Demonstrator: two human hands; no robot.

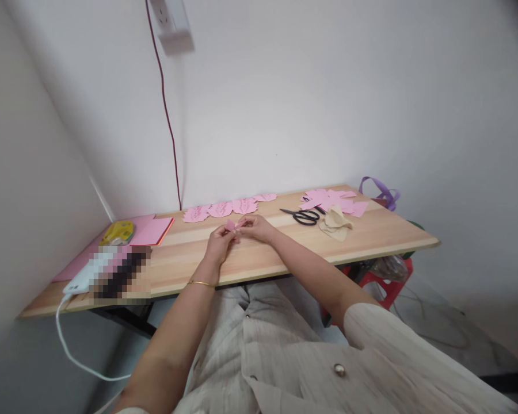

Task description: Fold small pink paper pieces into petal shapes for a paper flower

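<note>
Between my hands, just above the tabletop, is a small piece of pink paper, partly covered by the fingers. My left hand pinches it from the left, and a thin gold bangle circles that wrist. From the right, my right hand closes its fingertips on the same piece. Beyond the hands lies a row of pink paper cutouts with jagged edges and faint markings. Black-handled scissors rest on the table to the right of my right hand, points toward the left.
A crumpled beige cloth or paper sits beside a pile of pink paper scraps. Pink sheets, a yellow item and a white device with a cable occupy the left. Purple ribbon hangs past the right end; a red stool stands below.
</note>
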